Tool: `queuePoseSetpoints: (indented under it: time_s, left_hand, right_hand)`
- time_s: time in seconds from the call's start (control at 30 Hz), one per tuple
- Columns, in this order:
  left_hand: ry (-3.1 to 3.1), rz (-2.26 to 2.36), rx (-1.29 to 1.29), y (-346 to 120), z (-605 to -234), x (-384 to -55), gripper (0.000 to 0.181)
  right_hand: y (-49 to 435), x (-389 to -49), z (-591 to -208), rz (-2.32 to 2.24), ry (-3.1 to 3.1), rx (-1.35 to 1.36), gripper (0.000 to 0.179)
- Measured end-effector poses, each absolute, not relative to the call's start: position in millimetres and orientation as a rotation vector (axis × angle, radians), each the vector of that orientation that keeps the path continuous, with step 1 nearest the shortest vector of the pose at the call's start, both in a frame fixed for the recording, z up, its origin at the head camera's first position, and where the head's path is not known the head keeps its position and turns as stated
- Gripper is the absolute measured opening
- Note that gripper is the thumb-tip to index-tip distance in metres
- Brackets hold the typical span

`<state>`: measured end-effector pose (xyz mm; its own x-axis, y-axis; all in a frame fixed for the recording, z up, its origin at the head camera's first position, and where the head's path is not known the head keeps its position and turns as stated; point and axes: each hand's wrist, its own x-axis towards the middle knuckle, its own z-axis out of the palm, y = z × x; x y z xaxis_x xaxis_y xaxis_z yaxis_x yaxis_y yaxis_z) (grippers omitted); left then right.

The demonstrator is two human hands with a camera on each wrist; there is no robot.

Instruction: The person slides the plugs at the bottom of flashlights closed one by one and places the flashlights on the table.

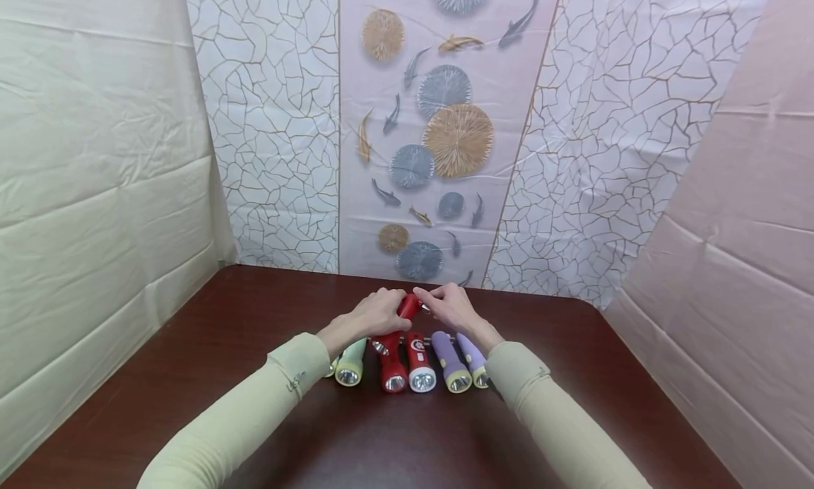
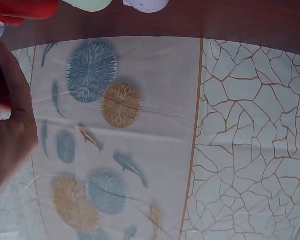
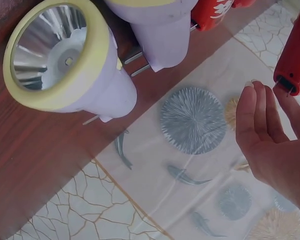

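one red flashlight (image 1: 409, 306), left fingers (image 1: 385, 299) gripping it, right fingers (image 3: 246, 112) at its prongs (image 3: 290, 93), cannot tell whether pinching

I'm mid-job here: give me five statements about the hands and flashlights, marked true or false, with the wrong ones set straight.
1. The left hand grips a red flashlight. True.
2. In the head view, the purple flashlights lie left of the white-rimmed flashlight. False: they lie right of it.
3. The white-rimmed flashlight's body is red. True.
4. Metal prongs stick out of the gripped red flashlight's end. True.
5. The right hand is far from those prongs. False: its fingers are beside them.
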<state>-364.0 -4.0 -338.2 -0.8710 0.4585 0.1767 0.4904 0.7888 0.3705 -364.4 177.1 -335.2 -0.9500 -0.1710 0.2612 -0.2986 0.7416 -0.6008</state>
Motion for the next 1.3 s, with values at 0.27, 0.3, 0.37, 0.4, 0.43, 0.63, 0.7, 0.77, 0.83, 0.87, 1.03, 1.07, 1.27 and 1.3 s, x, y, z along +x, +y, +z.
queuePoseSetpoints:
  time_s: [0.27, 0.3, 0.37, 0.4, 0.43, 0.63, 0.7, 0.77, 0.83, 0.87, 1.03, 1.07, 1.27, 1.3]
  left_hand:
    - [-2.886, -0.608, -0.73, 1, -341, -366, 0.032]
    - [-2.887, -0.607, -0.721, 1, -341, -366, 0.033]
    - [-2.896, -0.6, -0.7, 2, -341, -367, 0.036]
    - [-2.899, -0.603, -0.693, 2, -341, -367, 0.038]
    - [-2.902, -0.607, -0.688, 2, -341, -366, 0.039]
    - [-2.909, -0.607, -0.679, 2, -342, -368, 0.04]
    - [-2.901, -0.608, -0.677, 3, -343, -369, 0.04]
    - [-2.896, -0.612, -0.674, 3, -344, -370, 0.041]
    - [-2.891, -0.622, -0.678, 3, -344, -370, 0.041]
    - [-2.889, -0.627, -0.682, 3, -345, -370, 0.041]
    - [-2.89, -0.656, -0.693, 3, -344, -368, 0.04]
    - [-2.89, -0.659, -0.694, 3, -343, -368, 0.04]
    - [-2.888, -0.677, -0.72, 6, -342, -367, 0.04]
    - [-2.886, -0.677, -0.725, 7, -342, -366, 0.039]
  right_hand:
    - [175, -366, -340, 1.079, -2.699, 0.29, 0.047]
    - [174, -366, -341, 1.09, -2.692, 0.277, 0.048]
    - [173, -367, -341, 1.109, -2.684, 0.255, 0.049]
    - [172, -367, -342, 1.112, -2.681, 0.246, 0.05]
    - [172, -366, -342, 1.119, -2.677, 0.239, 0.05]
    - [171, -368, -344, 1.146, -2.658, 0.224, 0.055]
    - [170, -368, -344, 1.15, -2.65, 0.219, 0.056]
    - [169, -369, -345, 1.161, -2.644, 0.215, 0.056]
    - [169, -368, -345, 1.177, -2.638, 0.208, 0.056]
    - [169, -368, -346, 1.184, -2.635, 0.203, 0.056]
    - [167, -369, -347, 1.218, -2.619, 0.189, 0.055]
    - [167, -369, -347, 1.224, -2.617, 0.183, 0.054]
    - [166, -370, -348, 1.246, -2.605, 0.166, 0.049]
    - [166, -370, -348, 1.249, -2.605, 0.166, 0.049]
